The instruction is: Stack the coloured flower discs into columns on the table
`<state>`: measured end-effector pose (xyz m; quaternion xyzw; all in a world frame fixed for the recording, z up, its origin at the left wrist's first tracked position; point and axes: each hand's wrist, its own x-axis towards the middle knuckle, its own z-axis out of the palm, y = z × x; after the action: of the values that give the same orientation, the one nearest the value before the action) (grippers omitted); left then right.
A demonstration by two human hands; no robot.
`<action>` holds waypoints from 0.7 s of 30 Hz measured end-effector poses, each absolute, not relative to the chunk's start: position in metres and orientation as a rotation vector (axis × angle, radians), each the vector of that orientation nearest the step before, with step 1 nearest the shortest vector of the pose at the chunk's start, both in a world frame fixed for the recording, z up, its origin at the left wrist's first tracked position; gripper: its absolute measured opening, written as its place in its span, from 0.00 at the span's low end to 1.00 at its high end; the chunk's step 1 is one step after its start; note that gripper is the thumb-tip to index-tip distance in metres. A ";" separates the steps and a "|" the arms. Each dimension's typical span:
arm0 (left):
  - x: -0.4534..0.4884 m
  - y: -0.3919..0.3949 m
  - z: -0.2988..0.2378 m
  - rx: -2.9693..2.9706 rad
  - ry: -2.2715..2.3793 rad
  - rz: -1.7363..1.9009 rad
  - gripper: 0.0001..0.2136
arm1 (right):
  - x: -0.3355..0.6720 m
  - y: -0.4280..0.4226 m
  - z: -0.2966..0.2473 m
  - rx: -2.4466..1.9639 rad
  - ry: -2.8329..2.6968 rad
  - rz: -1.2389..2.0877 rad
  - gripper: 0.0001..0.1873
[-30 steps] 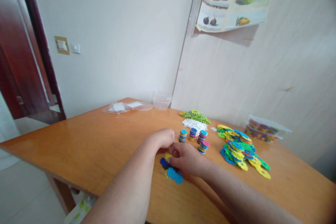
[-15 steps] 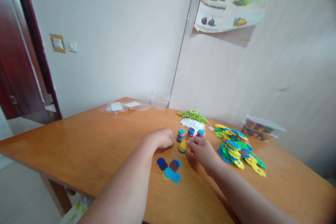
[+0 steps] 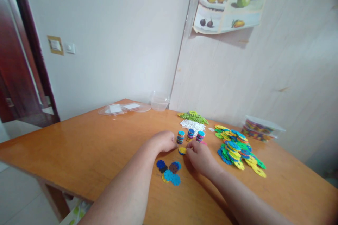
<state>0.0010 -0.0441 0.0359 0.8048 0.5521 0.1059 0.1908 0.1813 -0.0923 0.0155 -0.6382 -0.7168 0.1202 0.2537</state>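
A low stack of toothed plastic discs (image 3: 182,150), yellow on top and blue beneath, sits on the table between my hands. My left hand (image 3: 166,141) rests just left of it with curled fingers; whatever they might hold is hidden. On the other side, my right hand (image 3: 200,154) has its fingers drawn together, the tips at the stack's right edge. Behind stand three taller disc stacks: a left stack (image 3: 180,137), a middle stack (image 3: 190,135) and a right stack (image 3: 200,135). A bit of pink shows by my right knuckles. Nearer me lie several loose blue, black, brown and yellow discs (image 3: 171,175).
Right of my hand spreads a pile of larger yellow, blue and green discs (image 3: 235,151). White pieces (image 3: 192,125) and green pieces (image 3: 194,116) lie behind the stacks. Along the wall are a clear tub (image 3: 160,102), clear lids (image 3: 113,109) and a filled clear box (image 3: 260,130).
The yellow top disc, tilted up before, now lies flat on the low stack. My right hand has come slightly lower and closer to it. The camera view has shifted a little.
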 end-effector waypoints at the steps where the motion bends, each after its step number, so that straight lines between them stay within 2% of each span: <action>1: 0.001 -0.045 0.036 2.256 1.542 0.302 0.15 | 0.180 -0.095 0.017 -1.760 -1.969 0.313 0.08; 12: 0.000 -0.049 0.042 2.265 1.506 0.223 0.18 | 0.178 -0.104 0.025 -1.894 -2.068 0.236 0.13; 21: -0.001 -0.047 0.040 2.298 1.498 0.214 0.17 | 0.173 -0.111 0.028 -2.020 -2.209 0.072 0.13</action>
<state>-0.0006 -0.0469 0.0405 0.8194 0.5340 0.0764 0.1939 0.1730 -0.1114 0.0283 -0.6727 -0.7359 0.0241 0.0736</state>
